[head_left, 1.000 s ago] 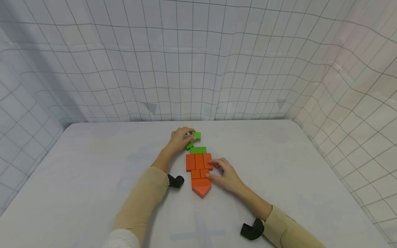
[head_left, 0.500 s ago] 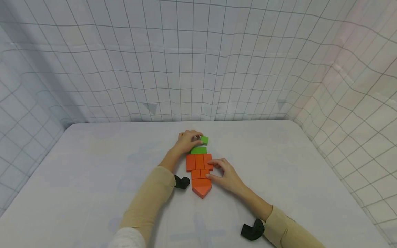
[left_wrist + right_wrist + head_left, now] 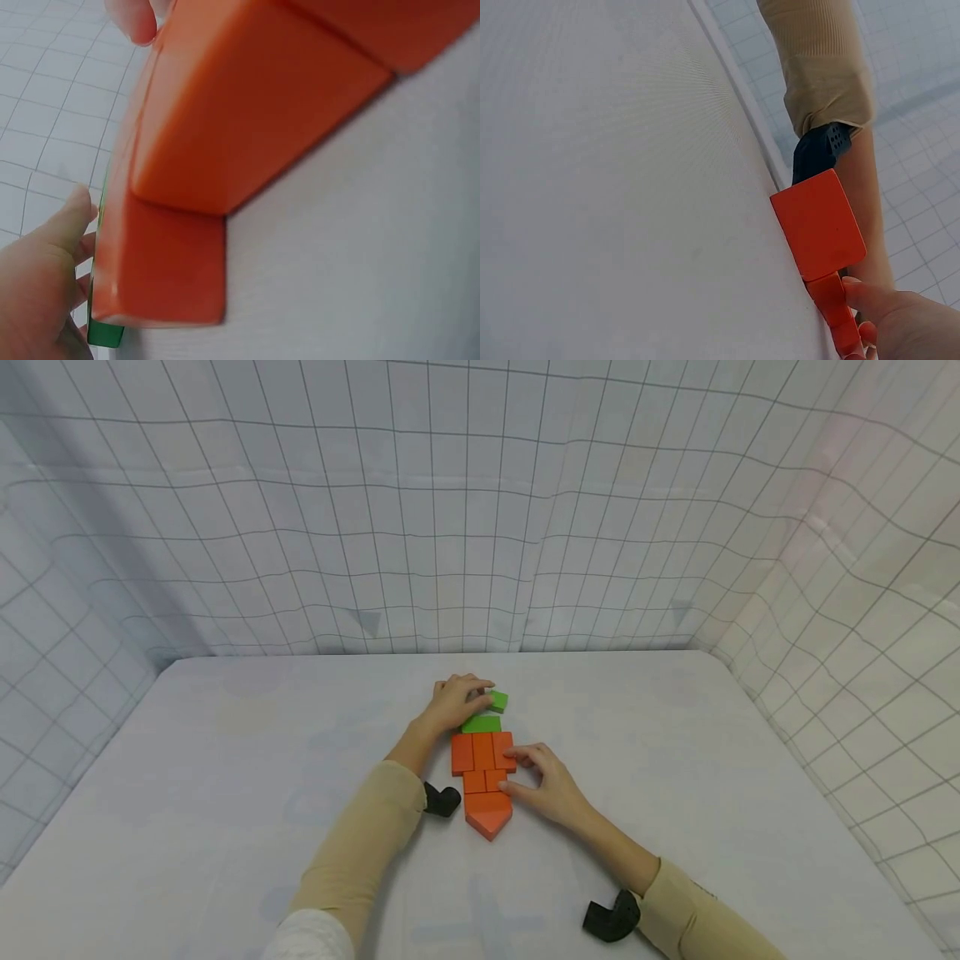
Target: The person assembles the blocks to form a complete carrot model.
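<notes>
Flat orange blocks [image 3: 483, 752] form a row in the head view, with smaller orange blocks and a pointed orange block [image 3: 489, 817] nearer me. A green rectangular block [image 3: 482, 724] borders the far side. Beyond it, my left hand [image 3: 453, 702] touches the left edge of a small green block [image 3: 498, 702] with its thumb; the index finger stretches just past the block's far side. Whatever lies under that palm is hidden. My right hand [image 3: 551, 783] rests its index finger and thumb on the right side of the orange blocks.
The blocks lie on a white table [image 3: 675, 760] with a grid-patterned curtain [image 3: 480, 527] behind it and at both sides. Black camera mounts sit at both wrists: the left mount [image 3: 442, 800] is close to the orange blocks, the right mount [image 3: 611, 917] near the sleeve.
My left hand has moved right and slightly nearer, carrying the small green block along and turning it. A second small green block is now out of sight. My right hand stays put.
</notes>
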Action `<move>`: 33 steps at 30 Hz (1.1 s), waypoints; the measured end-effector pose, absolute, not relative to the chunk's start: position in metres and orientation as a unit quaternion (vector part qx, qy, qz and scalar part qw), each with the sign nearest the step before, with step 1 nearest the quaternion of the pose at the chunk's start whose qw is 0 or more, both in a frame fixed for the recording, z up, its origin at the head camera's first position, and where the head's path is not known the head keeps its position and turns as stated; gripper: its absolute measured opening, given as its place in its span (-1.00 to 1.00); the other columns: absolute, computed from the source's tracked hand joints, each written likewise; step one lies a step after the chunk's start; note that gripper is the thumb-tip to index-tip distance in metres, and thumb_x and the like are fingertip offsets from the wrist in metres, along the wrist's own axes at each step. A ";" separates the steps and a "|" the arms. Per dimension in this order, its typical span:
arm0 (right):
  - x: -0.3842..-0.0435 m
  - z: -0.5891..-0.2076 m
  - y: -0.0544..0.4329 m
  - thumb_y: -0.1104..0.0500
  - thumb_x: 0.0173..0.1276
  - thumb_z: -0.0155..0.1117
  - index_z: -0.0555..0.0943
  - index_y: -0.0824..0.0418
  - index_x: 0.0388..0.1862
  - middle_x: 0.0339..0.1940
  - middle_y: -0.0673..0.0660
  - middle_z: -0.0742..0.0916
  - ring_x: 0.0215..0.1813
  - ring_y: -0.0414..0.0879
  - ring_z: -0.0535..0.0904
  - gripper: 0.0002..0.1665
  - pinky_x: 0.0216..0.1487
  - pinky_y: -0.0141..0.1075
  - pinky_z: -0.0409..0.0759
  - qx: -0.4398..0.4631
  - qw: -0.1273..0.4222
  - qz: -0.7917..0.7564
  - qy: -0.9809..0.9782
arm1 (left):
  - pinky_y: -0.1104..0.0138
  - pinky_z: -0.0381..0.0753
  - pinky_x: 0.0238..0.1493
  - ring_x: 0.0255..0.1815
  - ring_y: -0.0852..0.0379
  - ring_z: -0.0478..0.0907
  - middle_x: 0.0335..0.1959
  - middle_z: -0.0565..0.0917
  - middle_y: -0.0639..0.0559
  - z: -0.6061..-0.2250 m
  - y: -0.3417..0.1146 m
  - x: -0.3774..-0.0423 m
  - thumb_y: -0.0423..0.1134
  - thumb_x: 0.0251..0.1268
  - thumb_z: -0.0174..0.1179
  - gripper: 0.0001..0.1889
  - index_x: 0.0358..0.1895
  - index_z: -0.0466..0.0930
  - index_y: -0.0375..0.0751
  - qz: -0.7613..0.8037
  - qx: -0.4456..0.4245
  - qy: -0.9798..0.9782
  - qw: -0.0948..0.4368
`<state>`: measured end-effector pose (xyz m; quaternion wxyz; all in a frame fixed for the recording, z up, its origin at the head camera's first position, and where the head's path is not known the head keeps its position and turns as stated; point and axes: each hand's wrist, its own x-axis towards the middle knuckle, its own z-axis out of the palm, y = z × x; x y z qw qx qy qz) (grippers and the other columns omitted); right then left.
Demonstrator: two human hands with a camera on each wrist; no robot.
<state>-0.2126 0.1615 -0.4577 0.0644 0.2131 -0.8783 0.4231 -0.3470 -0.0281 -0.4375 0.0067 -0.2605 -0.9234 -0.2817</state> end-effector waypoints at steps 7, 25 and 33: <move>-0.213 -0.458 0.162 0.11 0.08 0.39 0.53 0.18 0.03 -0.16 0.05 0.54 -0.11 -0.12 0.42 -0.49 -0.06 -0.22 0.41 0.215 0.058 0.424 -0.878 | -0.01 0.10 0.12 0.00 -0.02 0.37 -0.10 0.56 -0.01 -0.436 -0.025 -0.346 -0.05 0.32 0.03 -0.67 0.05 0.55 -0.08 -0.280 -0.243 -0.929 0.004; -0.213 -0.458 0.162 0.12 0.09 0.39 0.53 0.18 0.03 -0.15 0.05 0.54 -0.11 -0.11 0.43 -0.50 -0.06 -0.21 0.42 0.219 0.065 0.427 -0.875 | 0.01 0.12 0.06 0.03 -0.02 0.36 0.00 0.52 0.00 -0.434 -0.023 -0.345 0.01 0.29 0.05 -0.66 0.05 0.58 0.03 -0.259 -0.266 -0.929 -0.002; -0.212 -0.459 0.162 0.12 0.09 0.39 0.53 0.18 0.03 -0.16 0.03 0.54 -0.12 -0.12 0.42 -0.50 -0.06 -0.20 0.42 0.216 0.065 0.424 -0.877 | 0.02 0.11 0.07 0.03 -0.01 0.35 0.01 0.52 0.00 -0.435 -0.024 -0.345 0.03 0.27 0.07 -0.65 0.06 0.59 0.04 -0.251 -0.272 -0.929 -0.004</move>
